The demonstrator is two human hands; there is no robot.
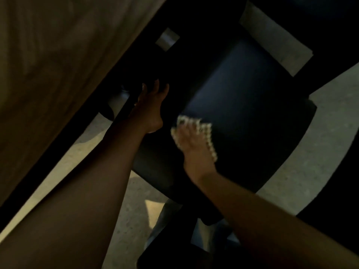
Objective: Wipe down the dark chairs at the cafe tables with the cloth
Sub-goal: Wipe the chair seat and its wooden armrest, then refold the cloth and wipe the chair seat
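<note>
Beside the worktop: one dark chair (242,105) stands on a pale floor (330,142), tucked against the wooden worktop (58,55).
Writing: no lettering can be read; the view is dim and blurred.
Cloth: one light checked cloth (194,131) lies on the chair seat, near its front left edge.
Right hand (196,148): flat on the cloth, fingers stretched out, pressing it to the seat.
Left hand (151,105): reaches to the chair's dark edge beside the worktop; fingers curl there, but whether they grasp it I cannot tell.
Count: two hands, one cloth, one chair.
</note>
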